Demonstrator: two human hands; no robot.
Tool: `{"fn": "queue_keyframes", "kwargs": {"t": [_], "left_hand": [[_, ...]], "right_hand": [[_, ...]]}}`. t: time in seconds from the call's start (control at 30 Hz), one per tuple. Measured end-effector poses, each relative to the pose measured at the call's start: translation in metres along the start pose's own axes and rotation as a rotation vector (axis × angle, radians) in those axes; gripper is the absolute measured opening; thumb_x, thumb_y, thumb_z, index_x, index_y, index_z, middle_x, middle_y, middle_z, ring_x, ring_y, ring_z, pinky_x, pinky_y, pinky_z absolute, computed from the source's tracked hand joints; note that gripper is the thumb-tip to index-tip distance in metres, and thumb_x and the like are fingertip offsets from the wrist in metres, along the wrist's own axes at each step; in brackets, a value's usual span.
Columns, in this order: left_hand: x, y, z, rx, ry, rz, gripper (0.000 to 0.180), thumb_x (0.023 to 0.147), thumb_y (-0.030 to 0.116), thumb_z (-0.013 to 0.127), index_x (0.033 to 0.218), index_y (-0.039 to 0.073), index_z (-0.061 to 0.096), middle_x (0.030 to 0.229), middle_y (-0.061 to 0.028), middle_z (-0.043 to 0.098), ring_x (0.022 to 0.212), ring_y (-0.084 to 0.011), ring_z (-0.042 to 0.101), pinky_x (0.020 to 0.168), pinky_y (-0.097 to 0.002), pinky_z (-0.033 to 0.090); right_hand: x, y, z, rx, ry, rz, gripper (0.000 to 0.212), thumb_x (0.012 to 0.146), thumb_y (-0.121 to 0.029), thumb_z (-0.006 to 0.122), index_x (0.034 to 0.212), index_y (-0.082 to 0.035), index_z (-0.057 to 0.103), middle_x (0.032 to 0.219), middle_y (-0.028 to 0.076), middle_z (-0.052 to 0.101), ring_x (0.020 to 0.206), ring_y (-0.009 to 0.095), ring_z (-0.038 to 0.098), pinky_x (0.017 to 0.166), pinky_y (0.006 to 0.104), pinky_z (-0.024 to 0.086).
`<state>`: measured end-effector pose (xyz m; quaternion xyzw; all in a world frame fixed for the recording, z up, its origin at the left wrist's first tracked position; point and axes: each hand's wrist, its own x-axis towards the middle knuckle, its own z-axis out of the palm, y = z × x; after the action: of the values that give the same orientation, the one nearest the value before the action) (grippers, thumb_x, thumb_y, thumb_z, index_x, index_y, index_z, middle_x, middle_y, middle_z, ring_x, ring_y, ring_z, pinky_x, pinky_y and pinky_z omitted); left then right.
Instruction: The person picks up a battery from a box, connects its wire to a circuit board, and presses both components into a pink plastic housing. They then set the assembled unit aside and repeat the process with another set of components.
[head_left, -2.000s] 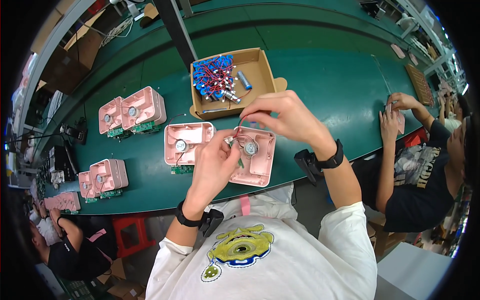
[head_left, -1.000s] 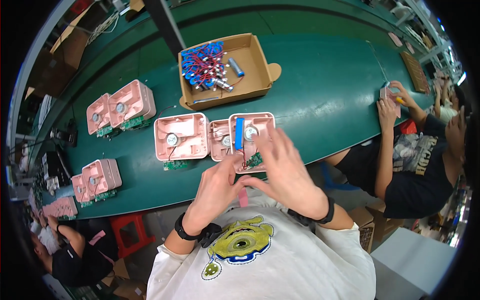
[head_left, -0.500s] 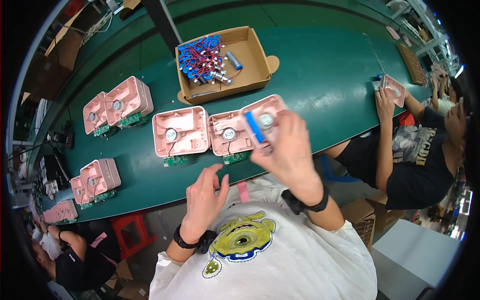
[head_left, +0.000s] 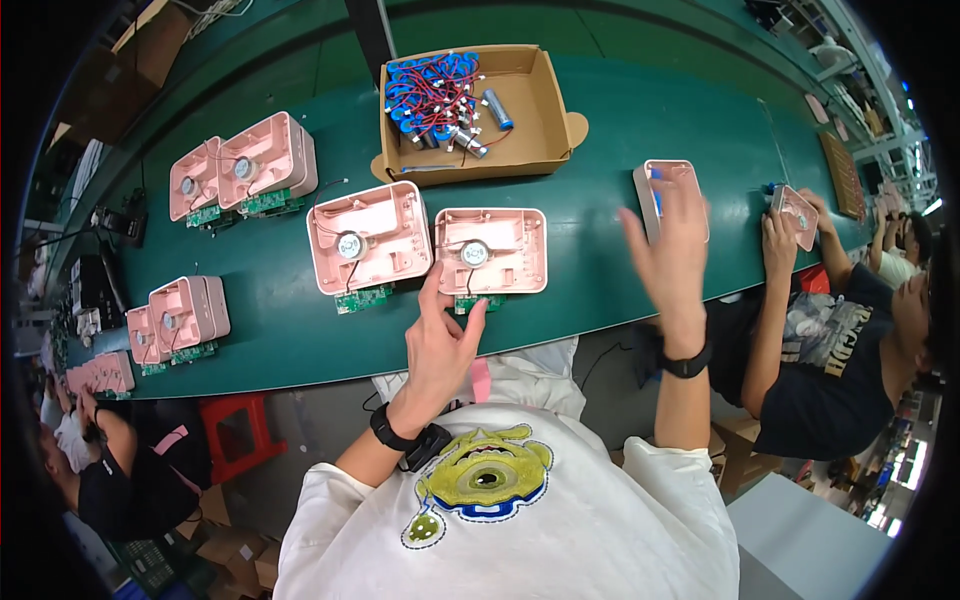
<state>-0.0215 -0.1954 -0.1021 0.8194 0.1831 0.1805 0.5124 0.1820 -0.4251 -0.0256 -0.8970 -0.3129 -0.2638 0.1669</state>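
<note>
My left hand has its thumb and index finger spread at the near left corner of an open pink plastic housing. The index fingertip reaches the housing's left edge, and the thumb tip is by the green circuit board below it. Inside sits a round silver speaker with thin wires. Farther right, my right hand, blurred, is over another pink housing, its thumb held out from the fingers. A blue battery shows partly in that housing; the hand hides the rest.
A cardboard box of wired blue batteries stands at the back. Left of my hand lies another pink housing; several more are stacked farther left. A co-worker's hands hold a housing at right. A red stool stands below left.
My right hand has carried the housing with the blue battery to the right, away from the others. My left hand has moved up to the middle housing, which now lies apart from its neighbour.
</note>
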Motion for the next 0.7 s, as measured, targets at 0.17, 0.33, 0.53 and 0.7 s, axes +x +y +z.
{"fn": "queue_keyframes", "kwargs": {"t": [0.17,0.33,0.53,0.7], "left_hand": [[0.007,0.001,0.000,0.039,-0.036,0.000,0.075,0.093,0.008,0.079,0.156,0.000,0.040,0.088,-0.0127,0.070,0.053,-0.0147,0.064,0.050,-0.0299,0.051],[0.008,0.000,-0.005,0.011,-0.058,0.026,0.070,0.093,0.007,0.079,0.154,0.000,0.045,0.090,-0.0123,0.071,0.053,-0.0124,0.062,0.050,-0.0284,0.051],[0.010,-0.002,-0.022,0.080,-0.071,0.100,0.068,0.093,0.007,0.078,0.154,0.002,0.048,0.092,-0.0132,0.072,0.052,-0.0131,0.061,0.051,-0.0294,0.052],[0.014,0.013,-0.031,0.191,0.033,0.132,0.059,0.095,0.005,0.075,0.149,0.002,0.052,0.080,-0.0127,0.071,0.054,-0.0188,0.066,0.052,-0.0330,0.053]], "right_hand": [[0.013,-0.081,0.043,0.614,-0.199,-0.228,0.042,0.090,-0.014,0.077,0.130,-0.004,0.065,0.134,0.016,0.063,0.115,0.037,0.062,0.100,0.0476,0.051],[0.009,-0.092,0.050,0.475,-0.489,-0.201,0.038,0.092,-0.017,0.074,0.127,-0.004,0.067,0.133,0.016,0.064,0.116,0.038,0.061,0.100,0.0484,0.051],[0.001,-0.104,0.031,0.426,-0.418,-0.124,0.033,0.091,-0.016,0.073,0.121,-0.005,0.070,0.131,0.015,0.064,0.122,0.037,0.058,0.103,0.0489,0.048],[0.020,-0.121,0.062,0.557,-0.315,-0.298,0.023,0.090,-0.011,0.072,0.112,-0.003,0.073,0.130,0.013,0.064,0.124,0.036,0.057,0.106,0.0486,0.047]]}}
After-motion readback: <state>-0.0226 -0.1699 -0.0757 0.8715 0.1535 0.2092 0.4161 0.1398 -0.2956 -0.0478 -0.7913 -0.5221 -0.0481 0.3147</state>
